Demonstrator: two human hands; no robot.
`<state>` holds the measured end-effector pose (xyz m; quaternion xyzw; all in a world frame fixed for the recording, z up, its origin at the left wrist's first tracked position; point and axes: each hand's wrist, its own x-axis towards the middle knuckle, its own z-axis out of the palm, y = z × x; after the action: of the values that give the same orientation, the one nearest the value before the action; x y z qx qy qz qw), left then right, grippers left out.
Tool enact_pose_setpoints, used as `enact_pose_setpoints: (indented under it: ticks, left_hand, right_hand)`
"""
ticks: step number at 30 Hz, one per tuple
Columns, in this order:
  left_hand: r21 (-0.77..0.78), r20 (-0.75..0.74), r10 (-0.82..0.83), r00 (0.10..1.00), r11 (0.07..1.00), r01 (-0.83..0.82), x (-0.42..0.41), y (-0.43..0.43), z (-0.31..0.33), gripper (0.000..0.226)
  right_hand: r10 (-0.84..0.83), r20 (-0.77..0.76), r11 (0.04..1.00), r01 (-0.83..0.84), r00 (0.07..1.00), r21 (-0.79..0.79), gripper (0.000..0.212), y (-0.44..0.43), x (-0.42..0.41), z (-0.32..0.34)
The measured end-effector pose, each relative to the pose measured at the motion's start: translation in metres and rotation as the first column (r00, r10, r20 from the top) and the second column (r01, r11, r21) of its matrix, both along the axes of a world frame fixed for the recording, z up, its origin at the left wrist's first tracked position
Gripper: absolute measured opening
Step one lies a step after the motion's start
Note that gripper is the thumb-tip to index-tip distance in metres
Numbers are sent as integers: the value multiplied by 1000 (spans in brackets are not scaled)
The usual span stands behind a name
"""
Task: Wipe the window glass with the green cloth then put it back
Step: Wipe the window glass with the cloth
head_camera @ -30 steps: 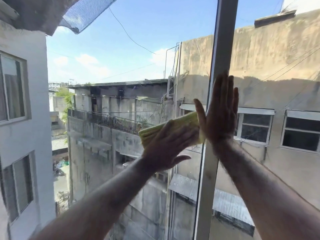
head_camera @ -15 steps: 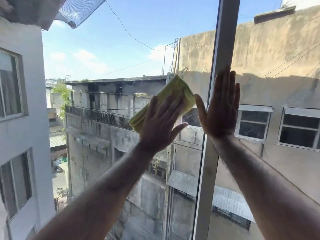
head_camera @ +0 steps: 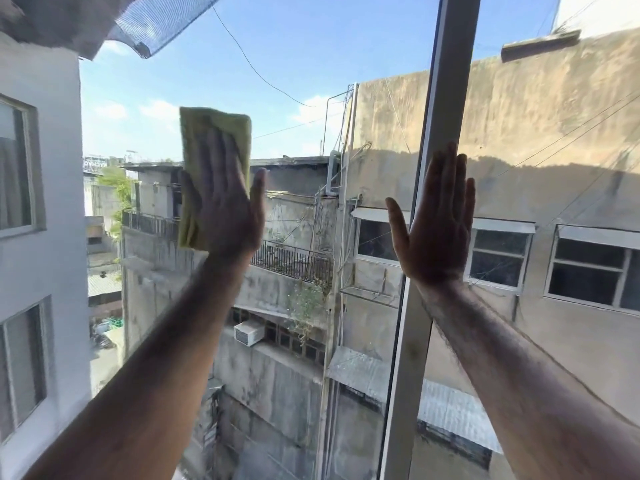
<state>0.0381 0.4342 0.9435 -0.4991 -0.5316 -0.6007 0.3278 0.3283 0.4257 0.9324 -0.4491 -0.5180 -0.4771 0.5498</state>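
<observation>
I log one folded rectangular green cloth (head_camera: pixel 214 133) flattened against window glass (head_camera: pixel 294 81) under my spread left hand (head_camera: pixel 225 216); right hand (head_camera: pixel 437 230) spread, empty, at one metal mullion (head_camera: pixel 450 64).

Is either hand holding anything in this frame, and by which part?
The left hand presses the green cloth flat against the window glass, palm and fingers over its lower right part. The right hand holds nothing, lying open on the window frame.

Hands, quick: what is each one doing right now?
Left hand: open and flat, pressing the green cloth against the window glass.
Right hand: open and flat, empty, over the window frame.
</observation>
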Motion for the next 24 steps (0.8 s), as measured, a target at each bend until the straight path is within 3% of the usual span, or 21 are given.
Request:
enact_pose_setpoints:
  ticks: [2, 4, 6, 7, 10, 13, 15, 17, 19, 21, 24]
  left_hand:
    - [21, -349, 23, 937, 1000, -17, 32, 5, -5, 74]
    - [26, -694, -3, 720, 999, 30, 48, 6, -37, 76]
    - [5, -837, -24, 547, 999, 51, 31, 6, -76, 75]
    - [9, -846, -21, 532, 998, 54, 16, 5, -94, 74]
    - [25, -729, 24, 684, 1000, -8, -28, -1, -131, 71]
    - [-70, -333, 24, 943, 996, -51, -34, -1, -110, 79]
    - [-69, -37, 10, 999, 998, -13, -20, 1, -63, 81]
    - [-27, 34, 6, 999, 1000, -5, -1, 2, -17, 80]
    - [-7, -124, 24, 992, 1000, -25, 25, 5, 6, 78]
    - [23, -442, 15, 897, 1000, -5, 52, 7, -4, 78]
    - [-9, -851, -37, 524, 998, 56, 55, 6, -63, 80]
  right_hand:
    - [-10, 0, 1000, 10, 1000, -4, 84, -1, 0, 0]
    - [-22, 0, 1000, 22, 1000, -8, 84, -3, 0, 0]
    - [-30, 1, 999, 30, 1000, -15, 83, -4, 0, -1]
    - [-31, 3, 999, 31, 1000, -22, 84, -4, 0, -1]
    - [-23, 7, 999, 23, 1000, -34, 85, -4, 0, 0]
    - [-22, 5, 999, 23, 1000, -32, 85, -2, 0, -1]
    - [-25, 4, 999, 25, 1000, -26, 85, -1, 0, -1]
    - [-32, 2, 999, 32, 999, -20, 85, 0, 0, -2]
    - [-42, 3, 999, 42, 999, -26, 84, 0, 0, -1]
    - [-48, 3, 999, 48, 999, -26, 84, -2, 0, -1]
    - [-59, 3, 998, 59, 998, -26, 84, -3, 0, -1]
